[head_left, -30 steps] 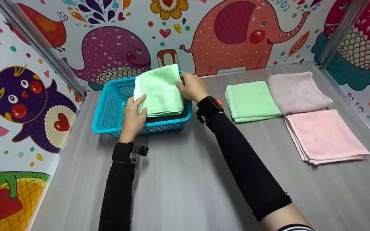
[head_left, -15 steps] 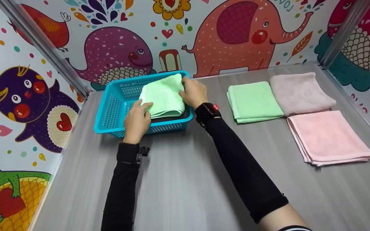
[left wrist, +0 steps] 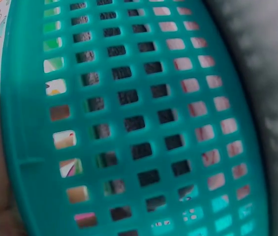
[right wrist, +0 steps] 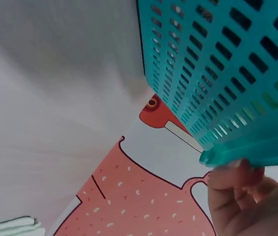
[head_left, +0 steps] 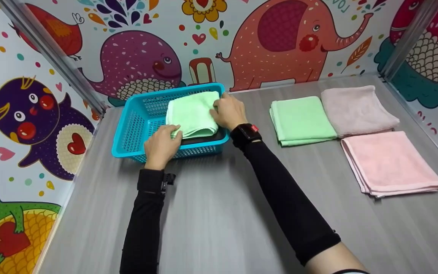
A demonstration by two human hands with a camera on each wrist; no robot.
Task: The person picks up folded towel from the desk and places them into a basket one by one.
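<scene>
A folded light green towel point(head_left: 192, 112) lies in the right part of a turquoise mesh basket point(head_left: 122, 142), on top of something dark point(head_left: 202, 139). My left hand point(head_left: 162, 147) reaches over the basket's front rim and pinches the towel's near left corner between thumb and fingers. At the right rim, my right hand point(head_left: 230, 110) holds the towel's right edge with curled fingers. In the right wrist view, curled fingers point(right wrist: 227, 189) show beside the basket rim. Through the mesh point(left wrist: 143, 105) in the left wrist view, dark and pinkish cloth shows.
On the grey table point(head_left: 211, 220), right of the basket, lie a folded green towel point(head_left: 302, 120), a greyish-pink towel point(head_left: 357, 110) and a pink towel point(head_left: 392, 163). Cartoon-printed walls point(head_left: 203, 45) stand behind and at both sides.
The green towel has come down from above the rim to lie flatter in the basket. Both hands have lowered with it, and the left has shifted slightly right.
</scene>
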